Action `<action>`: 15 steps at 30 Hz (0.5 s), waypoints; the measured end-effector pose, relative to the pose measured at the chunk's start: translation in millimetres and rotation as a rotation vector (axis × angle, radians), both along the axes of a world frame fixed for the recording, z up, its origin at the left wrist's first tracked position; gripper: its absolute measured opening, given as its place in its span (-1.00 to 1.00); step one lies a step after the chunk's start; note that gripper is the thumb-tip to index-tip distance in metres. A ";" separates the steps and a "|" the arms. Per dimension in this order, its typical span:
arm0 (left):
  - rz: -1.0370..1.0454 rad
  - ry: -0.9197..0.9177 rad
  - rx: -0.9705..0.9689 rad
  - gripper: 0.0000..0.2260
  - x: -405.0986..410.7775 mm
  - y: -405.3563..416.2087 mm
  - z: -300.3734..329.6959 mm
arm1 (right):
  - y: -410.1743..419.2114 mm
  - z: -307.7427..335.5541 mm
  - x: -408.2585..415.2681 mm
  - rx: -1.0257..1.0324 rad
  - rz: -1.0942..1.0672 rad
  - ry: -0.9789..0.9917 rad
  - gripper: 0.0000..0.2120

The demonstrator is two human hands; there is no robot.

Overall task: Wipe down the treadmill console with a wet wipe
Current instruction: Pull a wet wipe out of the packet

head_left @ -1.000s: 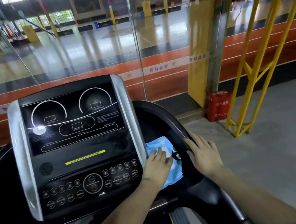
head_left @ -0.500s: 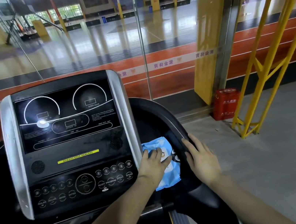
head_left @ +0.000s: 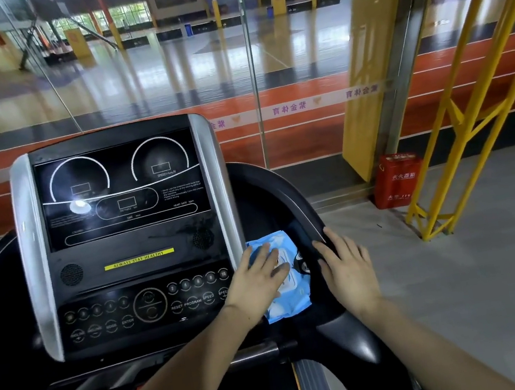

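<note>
left hand (head_left: 256, 285) slid further over wipes pack (head_left: 292, 290)

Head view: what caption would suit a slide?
Left hand resting on a blue wipes pack beside the treadmill console; right hand alongside.

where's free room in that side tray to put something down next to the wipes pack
Bare tray floor lies beyond the blue wipes pack, between the console's silver edge and the curved black rail. Nearer, it's crowded: left hand on the pack, right hand on the rail.
</note>
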State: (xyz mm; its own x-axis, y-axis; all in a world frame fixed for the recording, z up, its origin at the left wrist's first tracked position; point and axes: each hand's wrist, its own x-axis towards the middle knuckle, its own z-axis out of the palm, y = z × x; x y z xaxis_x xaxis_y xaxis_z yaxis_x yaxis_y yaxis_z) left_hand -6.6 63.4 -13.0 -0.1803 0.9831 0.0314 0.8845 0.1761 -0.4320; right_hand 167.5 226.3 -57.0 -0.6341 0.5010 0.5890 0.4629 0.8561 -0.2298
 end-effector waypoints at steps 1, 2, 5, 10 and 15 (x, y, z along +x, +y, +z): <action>-0.008 0.011 -0.003 -0.37 -1.8 -8.3 -0.4 | -2.2 0.8 -1.9 0.043 0.049 0.002 -0.58; -0.009 0.016 -0.008 -0.36 -3.7 -16.8 -1.4 | -6.0 1.3 -5.2 0.077 0.114 0.014 -0.60; 0.024 0.021 -0.009 -0.32 -7.4 -38.6 -1.2 | -22.3 0.3 -23.6 0.057 0.293 0.011 -0.65; 0.036 0.071 -0.068 -0.37 -1.9 -57.2 7.4 | -29.5 -5.1 -60.0 -0.230 0.305 -0.085 -0.88; 0.075 0.051 -0.116 -0.42 2.9 -59.2 12.6 | -18.9 -4.4 -82.3 -0.336 0.264 -0.151 -0.85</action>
